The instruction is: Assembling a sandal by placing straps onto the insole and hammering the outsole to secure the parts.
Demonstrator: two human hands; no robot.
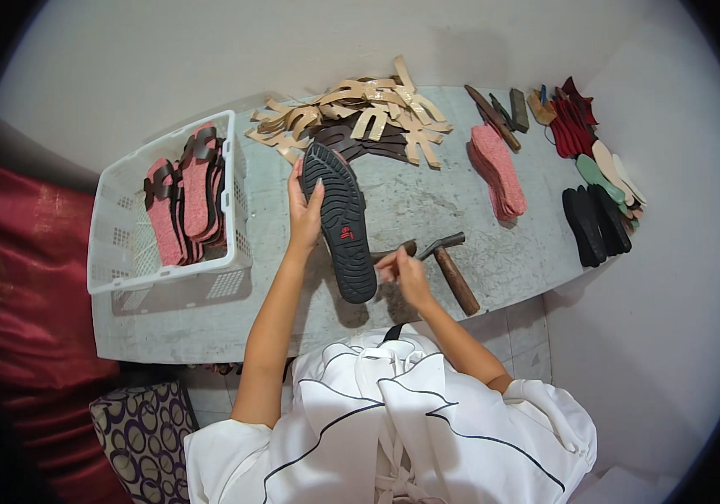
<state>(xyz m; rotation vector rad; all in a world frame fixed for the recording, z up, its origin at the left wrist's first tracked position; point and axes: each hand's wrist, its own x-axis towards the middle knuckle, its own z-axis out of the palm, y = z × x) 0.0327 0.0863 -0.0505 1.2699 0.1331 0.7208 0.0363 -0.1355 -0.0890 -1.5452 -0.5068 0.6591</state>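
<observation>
My left hand (306,210) is closed round the front part of a sandal (347,239), tilted with its black ridged outsole facing me and a small red mark on it. A pink edge shows at its toe. Beside the heel hovers my right hand (408,275), fingers loosely bent and apart, slightly blurred, with nothing visible in it. Just behind that hand lies a tool with a dark wooden handle (408,248), partly covered by the sandal. To the right of it rests a hammer (457,283) with a wooden handle and metal head.
A white plastic basket (240,210) holds several pink sandals with brown straps. Beige strap pieces (368,97) and dark brown ones (368,143) are heaped at the back. Pink insoles (497,174), black soles (582,227), dark red pieces (572,126) and tools (494,118) lie right.
</observation>
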